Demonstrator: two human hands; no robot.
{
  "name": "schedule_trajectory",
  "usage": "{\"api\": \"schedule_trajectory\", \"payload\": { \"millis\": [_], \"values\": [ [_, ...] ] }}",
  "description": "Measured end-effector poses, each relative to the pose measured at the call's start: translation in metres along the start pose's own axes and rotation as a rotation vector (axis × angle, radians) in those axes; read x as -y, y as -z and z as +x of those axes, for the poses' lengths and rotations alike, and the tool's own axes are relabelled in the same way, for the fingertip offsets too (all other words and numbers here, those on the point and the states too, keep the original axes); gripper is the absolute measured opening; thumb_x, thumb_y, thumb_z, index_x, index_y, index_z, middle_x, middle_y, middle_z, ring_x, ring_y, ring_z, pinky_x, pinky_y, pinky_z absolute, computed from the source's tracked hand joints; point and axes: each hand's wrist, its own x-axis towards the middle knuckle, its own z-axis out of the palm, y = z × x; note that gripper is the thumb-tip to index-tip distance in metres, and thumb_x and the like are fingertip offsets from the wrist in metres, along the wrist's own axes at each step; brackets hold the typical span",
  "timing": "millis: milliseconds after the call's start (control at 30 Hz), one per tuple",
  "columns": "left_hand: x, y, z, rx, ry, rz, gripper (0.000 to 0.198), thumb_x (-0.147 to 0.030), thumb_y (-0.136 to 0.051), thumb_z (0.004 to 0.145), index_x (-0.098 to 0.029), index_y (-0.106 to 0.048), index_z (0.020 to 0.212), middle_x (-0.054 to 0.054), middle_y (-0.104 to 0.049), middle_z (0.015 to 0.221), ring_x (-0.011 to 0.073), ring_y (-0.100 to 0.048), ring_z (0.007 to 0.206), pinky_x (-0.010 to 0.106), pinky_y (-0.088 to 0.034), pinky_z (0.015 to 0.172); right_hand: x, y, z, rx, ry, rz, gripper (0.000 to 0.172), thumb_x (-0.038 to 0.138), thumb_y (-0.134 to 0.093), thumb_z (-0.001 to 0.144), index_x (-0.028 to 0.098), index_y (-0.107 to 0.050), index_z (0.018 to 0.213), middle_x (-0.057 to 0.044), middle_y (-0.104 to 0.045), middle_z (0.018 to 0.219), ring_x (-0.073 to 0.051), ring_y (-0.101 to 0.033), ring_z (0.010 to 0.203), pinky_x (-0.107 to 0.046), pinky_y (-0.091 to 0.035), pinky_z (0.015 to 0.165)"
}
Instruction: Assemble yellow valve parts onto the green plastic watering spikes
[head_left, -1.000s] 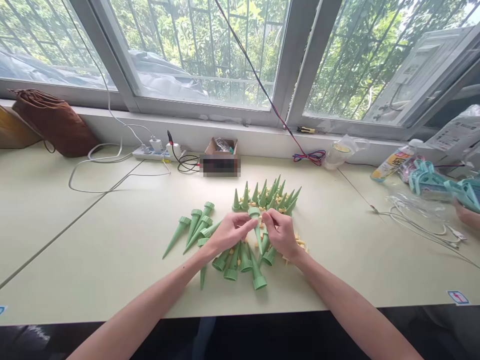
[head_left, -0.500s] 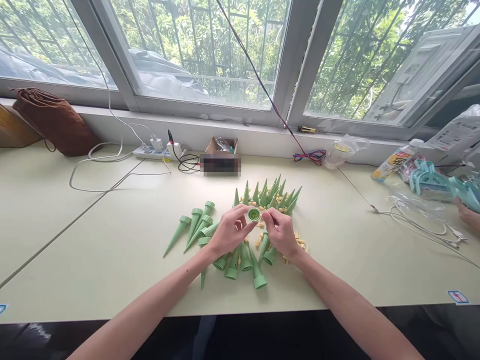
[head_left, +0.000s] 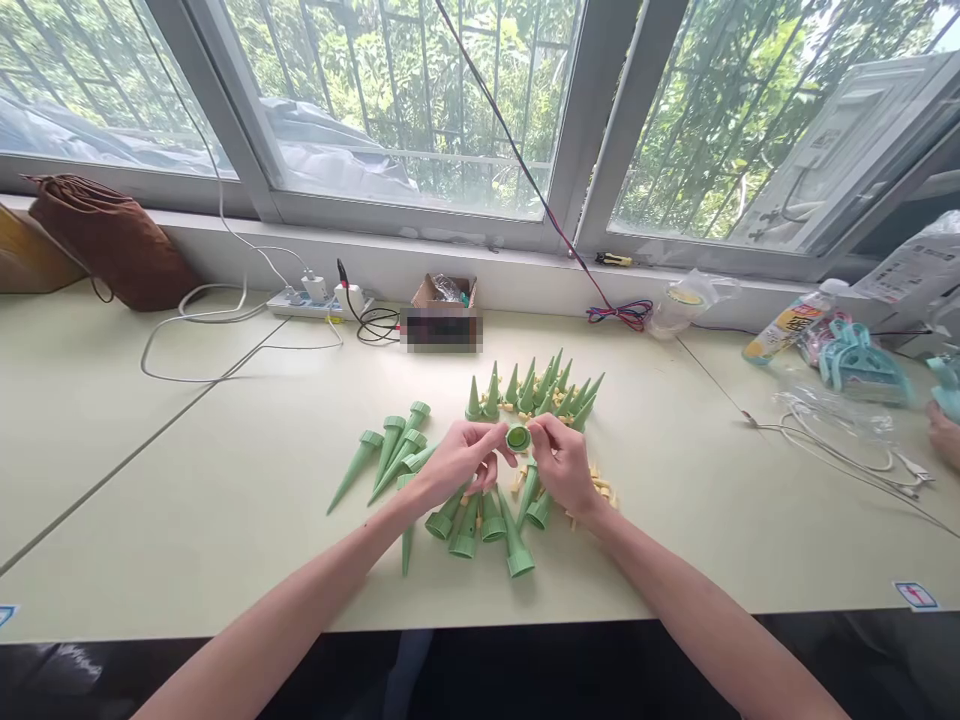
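Between my two hands a small green plastic piece point(head_left: 517, 438) is held up, its round open end facing me; it looks like the end of a plant watering spike, and whatever lies behind it is hidden. My left hand point(head_left: 466, 455) grips its left edge with thumb and index finger, the other fingers curled below. The right edge is pinched by my right hand point(head_left: 561, 462). Green watering spikes with ridged caps point(head_left: 390, 445) lie to the left. Several open-ended spikes point(head_left: 517, 555) lie in front, and others point(head_left: 529, 385) stand tip-up behind. Small yellow valve-like parts point(head_left: 602, 488) are scattered beside my right hand.
Along the window side are a power strip point(head_left: 289, 303), a small cardboard box point(head_left: 427, 292) and a brown bag point(head_left: 112, 245). A bottle point(head_left: 795, 322), turquoise clips point(head_left: 862, 365) and a white cable point(head_left: 847, 455) lie at right. Another person's hand point(head_left: 943, 432) shows at the right edge.
The green piece has shifted slightly right and down and tilted. My left fingers have changed their hold, now reaching its left edge. The other person's hand at far right has moved.
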Motion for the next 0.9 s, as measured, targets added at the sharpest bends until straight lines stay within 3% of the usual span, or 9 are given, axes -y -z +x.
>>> {"api": "schedule_trajectory", "payload": {
  "millis": [200, 333, 500, 633, 767, 900],
  "values": [
    [0.0, 0.003, -0.001, 0.017, -0.035, 0.002, 0.043, -0.052, -0.054, 0.093, -0.011, -0.065, 0.084, 0.0, -0.059, 0.053, 0.0054, -0.044, 0.035, 0.016, -0.034, 0.035, 0.0, 0.001, 0.001, 0.006, -0.027, 0.012, 0.034, 0.039, -0.047, 0.1, 0.019, -0.052, 0.072, 0.004, -0.044, 0.058, -0.011, -0.038, 0.051, -0.025, -0.032, 0.049],
    [-0.002, 0.002, -0.003, -0.025, -0.092, 0.159, 0.035, -0.048, -0.059, 0.091, -0.013, -0.064, 0.099, -0.001, -0.061, 0.058, 0.0068, -0.049, 0.038, 0.016, -0.037, 0.035, 0.0, 0.002, 0.001, 0.001, -0.054, 0.019, 0.036, 0.04, -0.048, 0.1, 0.019, -0.051, 0.07, 0.004, -0.042, 0.057, -0.011, -0.036, 0.05, -0.025, -0.03, 0.048],
    [0.0, -0.002, -0.004, -0.158, -0.275, 0.397, 0.031, -0.041, -0.064, 0.089, -0.014, -0.061, 0.104, 0.005, -0.065, 0.089, 0.0088, -0.06, 0.054, 0.02, -0.053, 0.047, 0.001, 0.003, 0.002, -0.002, -0.078, 0.033, 0.038, 0.04, -0.048, 0.1, 0.019, -0.049, 0.068, 0.004, -0.041, 0.057, -0.01, -0.034, 0.05, -0.025, -0.029, 0.048],
    [0.006, -0.003, -0.001, -0.2, -0.478, 0.534, 0.025, -0.035, -0.062, 0.091, -0.015, -0.065, 0.106, 0.01, -0.063, 0.11, 0.0094, -0.063, 0.063, 0.022, -0.058, 0.051, 0.001, 0.003, 0.003, -0.012, -0.079, 0.024, 0.04, 0.042, -0.049, 0.099, 0.02, -0.047, 0.066, 0.004, -0.039, 0.056, -0.011, -0.033, 0.05, -0.026, -0.028, 0.048],
    [0.01, -0.002, 0.001, -0.23, -0.574, 0.607, 0.022, -0.029, -0.062, 0.092, -0.016, -0.067, 0.108, 0.011, -0.064, 0.112, 0.0091, -0.061, 0.065, 0.021, -0.059, 0.053, 0.001, 0.003, 0.003, -0.016, -0.077, 0.015, 0.041, 0.042, -0.049, 0.099, 0.02, -0.047, 0.066, 0.005, -0.038, 0.056, -0.011, -0.032, 0.05, -0.025, -0.027, 0.047],
    [0.011, -0.002, 0.0, -0.231, -0.573, 0.629, 0.025, -0.027, -0.06, 0.093, -0.016, -0.066, 0.114, 0.01, -0.067, 0.108, 0.0096, -0.061, 0.063, 0.021, -0.058, 0.053, 0.001, 0.003, 0.003, -0.017, -0.066, 0.022, 0.039, 0.04, -0.05, 0.099, 0.02, -0.047, 0.066, 0.004, -0.038, 0.056, -0.011, -0.032, 0.051, -0.026, -0.028, 0.048]
  ]
}}
